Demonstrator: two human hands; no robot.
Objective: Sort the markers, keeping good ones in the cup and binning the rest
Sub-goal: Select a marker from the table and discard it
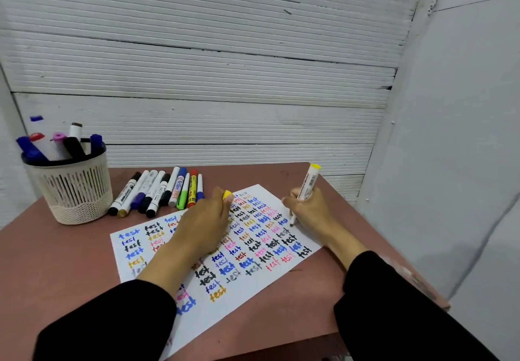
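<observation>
On the brown table [70, 262], head view: my right hand [308, 214] pinches a yellow-ended marker [308, 184], tip down on the right edge of the test sheet [247, 281]. My left hand [205, 222] rests on the sheet, fingers curled round the yellow cap [226, 194]. Loose markers [160, 191] lie in a row beside the mesh cup [76, 189], which holds more markers.

Nine loose markers [160, 191] on the table, seven in one cup [73, 189], one in hand, one paper sheet [247, 276]
</observation>
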